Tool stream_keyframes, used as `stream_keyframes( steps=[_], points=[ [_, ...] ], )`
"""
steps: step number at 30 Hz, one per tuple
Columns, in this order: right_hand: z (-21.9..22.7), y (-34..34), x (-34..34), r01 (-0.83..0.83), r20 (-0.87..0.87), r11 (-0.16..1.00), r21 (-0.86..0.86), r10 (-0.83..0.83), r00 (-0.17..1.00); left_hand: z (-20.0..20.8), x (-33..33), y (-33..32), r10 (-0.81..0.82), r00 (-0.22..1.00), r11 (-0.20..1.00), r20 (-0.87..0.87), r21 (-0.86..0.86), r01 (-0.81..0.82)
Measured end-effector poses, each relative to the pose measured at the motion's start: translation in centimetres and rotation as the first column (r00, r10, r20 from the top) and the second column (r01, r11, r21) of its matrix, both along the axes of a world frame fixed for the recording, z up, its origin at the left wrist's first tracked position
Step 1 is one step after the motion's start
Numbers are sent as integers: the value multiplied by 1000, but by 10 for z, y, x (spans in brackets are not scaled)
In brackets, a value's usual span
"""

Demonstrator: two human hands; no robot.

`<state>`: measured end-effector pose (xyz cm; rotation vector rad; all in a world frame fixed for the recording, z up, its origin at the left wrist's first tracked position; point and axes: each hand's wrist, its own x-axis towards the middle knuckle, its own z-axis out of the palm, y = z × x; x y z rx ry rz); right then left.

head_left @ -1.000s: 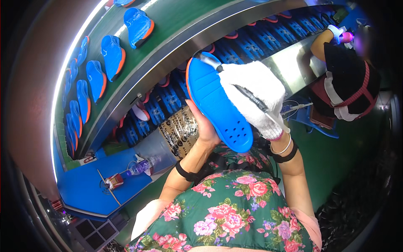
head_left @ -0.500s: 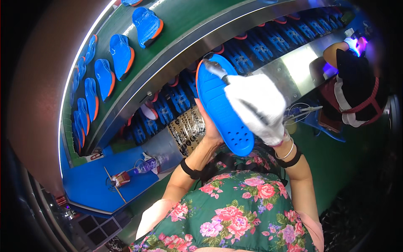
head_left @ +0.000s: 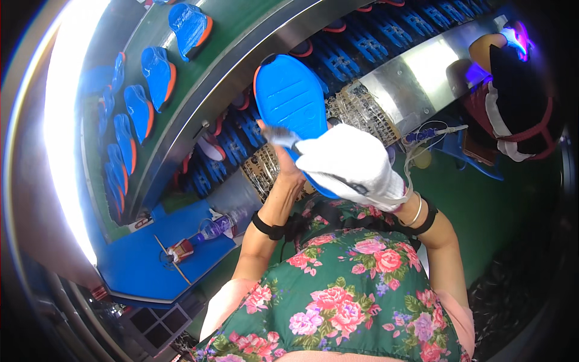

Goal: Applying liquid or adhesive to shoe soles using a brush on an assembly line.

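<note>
A blue shoe sole [head_left: 292,93] with an orange edge tilts in front of me, ridged side up. My left hand [head_left: 285,161], bare, grips it from beneath and along its left edge, fingers partly hidden behind it. My right hand [head_left: 356,166], in a white glove, is closed around a brush [head_left: 281,135] with a dark ferrule. The blurred bristles lie over the middle of the sole near my left fingers. The glove hides the sole's lower right part and most of the brush handle.
Blue soles [head_left: 158,75] lie on a green conveyor at upper left, behind a metal rail [head_left: 208,93]. Beneath it runs a row of blue pieces [head_left: 338,57]. A blue table [head_left: 136,256] stands at left with a purple bottle [head_left: 214,228]. Another person's lit hand [head_left: 517,43] is at upper right.
The brush has swept from the sole's far end down toward its middle. The sole has shifted up and left, and the right glove now covers its holed end.
</note>
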<state>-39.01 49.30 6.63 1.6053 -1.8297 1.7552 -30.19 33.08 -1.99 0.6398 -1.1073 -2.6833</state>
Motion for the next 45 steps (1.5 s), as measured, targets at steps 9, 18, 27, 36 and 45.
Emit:
stream_keyframes(
  steps=[9, 18, 27, 36, 45],
  points=[
    [-4, 4, 4, 85, 3, 996, 21, -85, 996, 15, -17, -4, 35, 955, 798, -294, 583, 150],
    [-13, 12, 4, 50, 21, 998, 38, -50, 999, 10, -26, -12, -116, 957, 932, -267, 304, 198],
    [-11, 22, 5, 21, 224, 998, 52, -32, 974, 15, -32, -9, 38, 938, 874, -344, 466, 135],
    [-8, 22, 7, 4, 179, 998, 64, -15, 984, 11, -33, -31, -41, 972, 905, -232, 403, 134],
    [-11, 28, 17, -268, 280, 958, 97, 232, 932, 13, -36, -49, -273, 912, 840, -307, 385, 382]
  ],
)
